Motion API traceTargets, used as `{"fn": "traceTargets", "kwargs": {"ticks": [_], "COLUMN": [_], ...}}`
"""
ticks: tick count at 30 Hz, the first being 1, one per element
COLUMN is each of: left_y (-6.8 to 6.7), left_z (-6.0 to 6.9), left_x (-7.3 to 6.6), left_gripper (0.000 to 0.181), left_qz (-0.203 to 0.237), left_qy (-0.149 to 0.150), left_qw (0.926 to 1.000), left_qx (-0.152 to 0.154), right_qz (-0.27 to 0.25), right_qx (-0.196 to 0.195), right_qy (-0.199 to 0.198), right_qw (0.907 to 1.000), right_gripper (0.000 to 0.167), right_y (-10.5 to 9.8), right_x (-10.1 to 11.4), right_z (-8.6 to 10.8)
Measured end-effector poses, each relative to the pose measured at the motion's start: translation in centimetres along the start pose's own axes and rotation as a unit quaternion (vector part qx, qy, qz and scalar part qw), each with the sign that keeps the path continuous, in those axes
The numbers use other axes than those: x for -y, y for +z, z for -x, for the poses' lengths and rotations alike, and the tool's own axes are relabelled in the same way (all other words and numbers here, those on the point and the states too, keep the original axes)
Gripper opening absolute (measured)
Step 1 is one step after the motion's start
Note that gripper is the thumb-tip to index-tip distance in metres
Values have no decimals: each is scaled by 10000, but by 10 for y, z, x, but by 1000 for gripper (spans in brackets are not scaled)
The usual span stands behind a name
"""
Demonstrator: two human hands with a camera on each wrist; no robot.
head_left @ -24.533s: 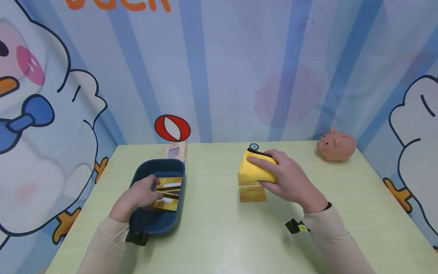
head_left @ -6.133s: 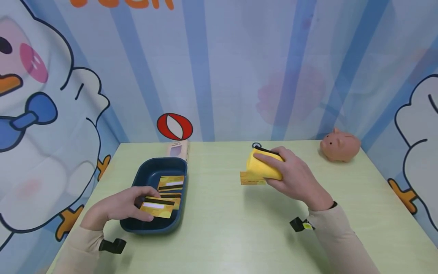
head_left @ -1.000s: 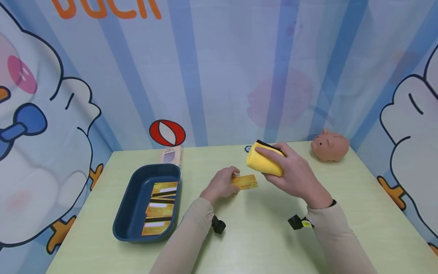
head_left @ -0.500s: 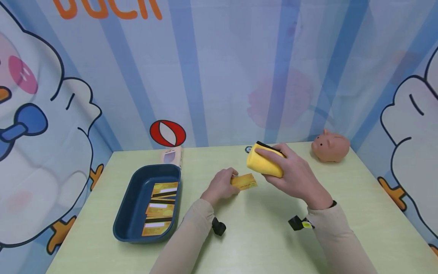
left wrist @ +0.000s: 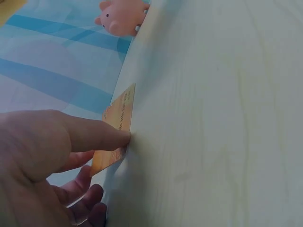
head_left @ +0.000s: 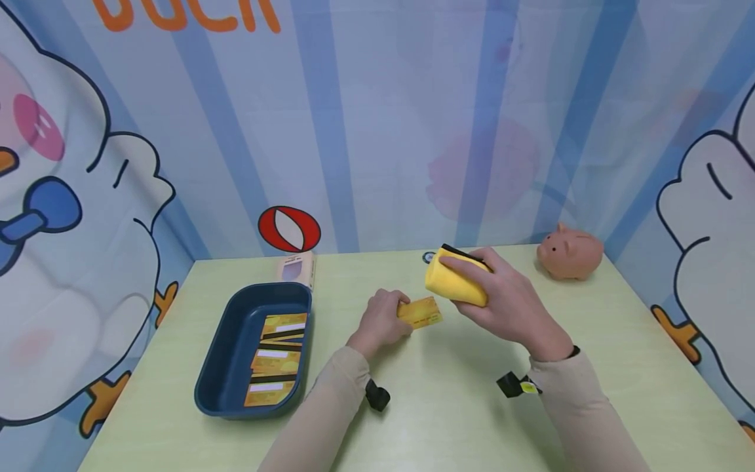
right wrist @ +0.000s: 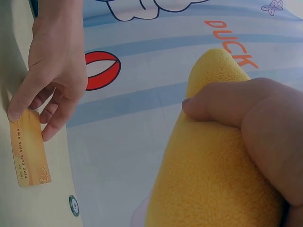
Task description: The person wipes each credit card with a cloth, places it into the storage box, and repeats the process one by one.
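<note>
My left hand (head_left: 383, 321) pinches a gold bank card (head_left: 422, 313) by its left end between thumb and fingers, low over the middle of the table. In the left wrist view the card (left wrist: 124, 111) is tilted, its printed number side partly behind my thumb. To the right, my right hand (head_left: 501, 298) grips a yellow plush pouch (head_left: 454, 280) with a black edge above the table. The right wrist view shows my thumb on the pouch's (right wrist: 208, 165) soft side; its inside is hidden. In a dark blue tray (head_left: 218, 367) several gold cards (head_left: 277, 357) overlap, stripe side up.
Behind the tray stands a small pale box (head_left: 297, 269). At the table's back edge lies a small round chip (head_left: 428, 257), beside the pouch. A pink piggy bank (head_left: 570, 252) sits at the back right corner, with a printed curtain (head_left: 383, 131) behind the table.
Two cards lay on the table at first; one now lies in the tray and my left hand holds the other. Over the last second the card's right end has turned up slightly.
</note>
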State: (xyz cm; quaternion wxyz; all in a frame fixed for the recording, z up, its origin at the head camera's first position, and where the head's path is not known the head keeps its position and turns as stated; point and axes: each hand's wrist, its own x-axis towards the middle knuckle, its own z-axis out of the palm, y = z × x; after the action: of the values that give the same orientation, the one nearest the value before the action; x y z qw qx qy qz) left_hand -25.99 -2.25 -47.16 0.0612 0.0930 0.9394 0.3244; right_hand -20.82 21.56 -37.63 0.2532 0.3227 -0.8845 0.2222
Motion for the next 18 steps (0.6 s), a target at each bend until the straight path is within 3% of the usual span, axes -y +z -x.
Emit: {"fn": "traceTargets", "kwargs": {"ticks": [6, 12, 18], "left_y": [1, 1, 2], "left_z": [5, 7, 8], "left_x": [-4, -3, 5], "left_gripper": [53, 54, 56], "left_qz": [9, 44, 403], "left_qy": [-153, -32, 100], "left_qw": [9999, 10000, 9991], "left_qx": [4, -3, -41], "right_qz": [14, -3, 10], "right_qx": [38, 122, 169], "right_qy": [22, 83, 121], "right_qw": [10000, 9999, 9998], "right_gripper": [66, 67, 66], "right_y": [0, 0, 0], "right_x": [1, 1, 1], "right_z": [0, 0, 0]}}
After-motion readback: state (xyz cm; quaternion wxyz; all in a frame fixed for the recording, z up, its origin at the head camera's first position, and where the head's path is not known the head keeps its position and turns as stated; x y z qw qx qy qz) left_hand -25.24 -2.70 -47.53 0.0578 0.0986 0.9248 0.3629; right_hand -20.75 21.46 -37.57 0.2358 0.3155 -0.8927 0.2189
